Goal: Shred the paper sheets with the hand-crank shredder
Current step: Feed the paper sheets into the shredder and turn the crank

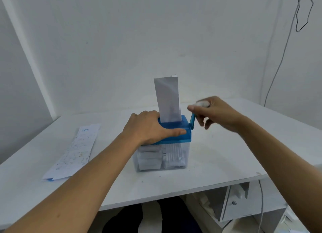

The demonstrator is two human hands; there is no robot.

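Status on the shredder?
Left hand grips shredder top. Right hand grips crank. Folded sheet upright in slot. Spare sheets aside on table, nothing blocking.

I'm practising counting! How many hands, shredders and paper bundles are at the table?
Bare hands: 2 (left hand, right hand)
Blue-lidded clear plastic hand-crank shredder: 1
White paper bundles: 2 (upright bundle in the slot, printed bundle lying flat)
Total: 5
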